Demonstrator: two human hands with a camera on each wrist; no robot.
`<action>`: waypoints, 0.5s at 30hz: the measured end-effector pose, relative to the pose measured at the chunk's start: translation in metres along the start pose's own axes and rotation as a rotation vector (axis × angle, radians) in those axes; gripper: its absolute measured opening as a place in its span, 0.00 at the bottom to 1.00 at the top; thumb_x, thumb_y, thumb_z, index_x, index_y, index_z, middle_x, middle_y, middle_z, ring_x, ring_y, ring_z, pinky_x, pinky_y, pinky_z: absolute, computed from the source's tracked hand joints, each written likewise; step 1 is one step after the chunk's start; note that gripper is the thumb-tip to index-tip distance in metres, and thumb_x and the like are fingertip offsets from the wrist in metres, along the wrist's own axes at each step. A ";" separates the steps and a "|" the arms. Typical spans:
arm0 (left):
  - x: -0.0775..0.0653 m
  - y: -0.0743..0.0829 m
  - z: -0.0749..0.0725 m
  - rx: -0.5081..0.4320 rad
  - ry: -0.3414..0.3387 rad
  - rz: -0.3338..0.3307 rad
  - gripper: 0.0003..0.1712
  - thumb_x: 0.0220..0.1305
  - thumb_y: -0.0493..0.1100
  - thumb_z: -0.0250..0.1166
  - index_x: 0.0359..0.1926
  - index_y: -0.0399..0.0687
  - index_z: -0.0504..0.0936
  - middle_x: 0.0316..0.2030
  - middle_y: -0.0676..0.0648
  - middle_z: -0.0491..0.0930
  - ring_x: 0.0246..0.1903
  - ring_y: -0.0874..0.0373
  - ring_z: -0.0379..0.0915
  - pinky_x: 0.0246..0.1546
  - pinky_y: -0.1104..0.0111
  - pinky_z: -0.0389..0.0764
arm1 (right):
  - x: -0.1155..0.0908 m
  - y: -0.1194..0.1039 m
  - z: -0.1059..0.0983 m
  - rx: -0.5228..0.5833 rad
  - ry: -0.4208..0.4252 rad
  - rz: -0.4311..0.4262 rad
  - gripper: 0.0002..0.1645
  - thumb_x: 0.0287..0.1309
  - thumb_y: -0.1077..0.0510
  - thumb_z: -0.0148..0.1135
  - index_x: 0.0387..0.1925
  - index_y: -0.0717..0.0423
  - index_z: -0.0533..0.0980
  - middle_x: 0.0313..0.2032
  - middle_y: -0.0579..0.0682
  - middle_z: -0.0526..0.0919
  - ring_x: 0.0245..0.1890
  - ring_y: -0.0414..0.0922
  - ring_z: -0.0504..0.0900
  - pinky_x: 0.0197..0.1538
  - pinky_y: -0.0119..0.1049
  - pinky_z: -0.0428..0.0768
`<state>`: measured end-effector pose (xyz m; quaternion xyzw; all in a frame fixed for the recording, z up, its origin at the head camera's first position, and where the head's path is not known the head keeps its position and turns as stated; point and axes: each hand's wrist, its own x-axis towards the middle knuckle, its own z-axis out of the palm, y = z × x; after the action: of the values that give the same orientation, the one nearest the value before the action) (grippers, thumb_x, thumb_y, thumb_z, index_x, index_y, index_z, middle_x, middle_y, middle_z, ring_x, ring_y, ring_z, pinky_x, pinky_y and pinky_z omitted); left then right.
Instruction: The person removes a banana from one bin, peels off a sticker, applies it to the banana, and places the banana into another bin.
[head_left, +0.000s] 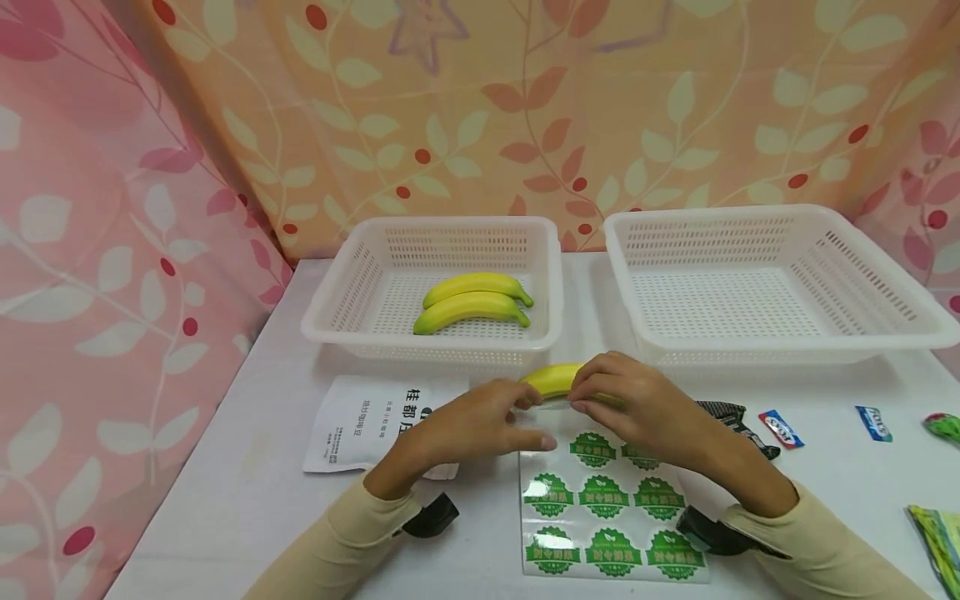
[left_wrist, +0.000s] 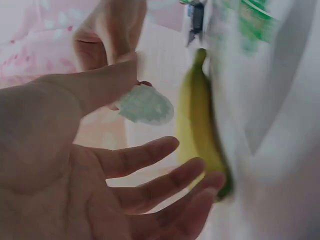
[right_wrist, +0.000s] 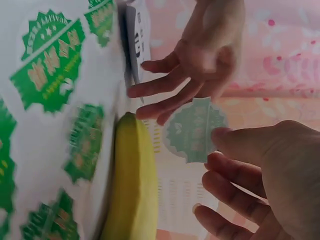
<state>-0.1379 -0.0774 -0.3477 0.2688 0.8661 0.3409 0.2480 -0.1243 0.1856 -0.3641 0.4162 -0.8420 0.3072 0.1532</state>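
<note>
A round, pale green sticker [right_wrist: 192,131] is pinched between the thumb and forefinger of my right hand [head_left: 637,408]. In the left wrist view the sticker [left_wrist: 146,106] shows between the two hands, off the sheet. A yellow banana [head_left: 553,379] lies on the table just beyond the sticker sheet [head_left: 576,521], close to the fingertips of both hands. My left hand [head_left: 480,421] is spread beside the banana, thumb apart from the fingers and nothing gripped; whether it touches the banana is unclear. Rows of green badge stickers remain on the sheet below the hands.
Two bananas [head_left: 472,310] lie in the left white basket [head_left: 427,340]. A second white basket [head_left: 787,342] stands at the right. A white pouch [head_left: 348,425] lies left of the hands; a black packet [head_left: 738,421], small packets [head_left: 780,429] and a yellow-green packet [head_left: 937,542] lie right.
</note>
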 end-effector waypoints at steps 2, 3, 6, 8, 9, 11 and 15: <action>-0.002 0.004 -0.001 -0.035 0.041 -0.006 0.33 0.72 0.67 0.64 0.64 0.49 0.82 0.57 0.49 0.85 0.53 0.57 0.82 0.53 0.60 0.82 | 0.001 0.001 -0.003 -0.009 0.040 -0.038 0.16 0.50 0.71 0.80 0.38 0.50 0.88 0.43 0.40 0.84 0.46 0.39 0.82 0.53 0.20 0.78; -0.002 0.005 -0.001 -0.081 0.057 -0.003 0.33 0.74 0.68 0.61 0.63 0.49 0.83 0.54 0.50 0.86 0.51 0.57 0.83 0.52 0.59 0.82 | 0.001 0.002 -0.004 -0.002 0.052 -0.053 0.17 0.49 0.71 0.80 0.38 0.51 0.88 0.43 0.40 0.84 0.45 0.40 0.82 0.53 0.19 0.77; 0.003 0.004 0.002 -0.246 0.092 0.010 0.29 0.80 0.64 0.56 0.62 0.48 0.83 0.45 0.50 0.89 0.45 0.55 0.86 0.48 0.58 0.84 | 0.002 0.001 -0.006 0.019 0.046 -0.081 0.17 0.48 0.72 0.80 0.38 0.50 0.89 0.43 0.40 0.84 0.44 0.39 0.81 0.52 0.17 0.76; 0.008 0.001 0.005 -0.349 0.119 0.023 0.25 0.80 0.56 0.59 0.64 0.44 0.82 0.41 0.47 0.90 0.42 0.51 0.87 0.46 0.58 0.85 | 0.002 0.000 -0.006 0.014 0.016 -0.079 0.16 0.49 0.70 0.81 0.37 0.48 0.89 0.43 0.39 0.84 0.45 0.38 0.81 0.51 0.19 0.78; 0.010 0.000 0.007 -0.379 0.140 0.026 0.23 0.79 0.53 0.61 0.64 0.43 0.81 0.40 0.47 0.89 0.41 0.51 0.87 0.45 0.59 0.85 | 0.002 0.000 -0.006 0.005 -0.003 -0.071 0.15 0.50 0.68 0.81 0.37 0.47 0.89 0.43 0.38 0.83 0.45 0.38 0.81 0.50 0.21 0.80; 0.014 -0.003 0.011 -0.387 0.187 0.037 0.23 0.75 0.47 0.66 0.65 0.45 0.81 0.39 0.49 0.89 0.40 0.52 0.87 0.43 0.62 0.85 | 0.001 -0.002 -0.007 -0.004 -0.045 -0.028 0.14 0.52 0.66 0.81 0.38 0.46 0.89 0.43 0.37 0.83 0.46 0.37 0.81 0.49 0.26 0.83; 0.018 -0.006 0.018 -0.319 0.275 0.100 0.20 0.71 0.44 0.71 0.62 0.51 0.85 0.38 0.54 0.88 0.38 0.57 0.86 0.40 0.66 0.82 | 0.001 -0.004 -0.009 -0.017 -0.081 0.150 0.11 0.61 0.59 0.77 0.46 0.49 0.86 0.43 0.39 0.83 0.44 0.37 0.82 0.44 0.35 0.87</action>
<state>-0.1417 -0.0618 -0.3682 0.2198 0.8124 0.5190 0.1494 -0.1219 0.1888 -0.3549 0.3630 -0.8788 0.2936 0.0991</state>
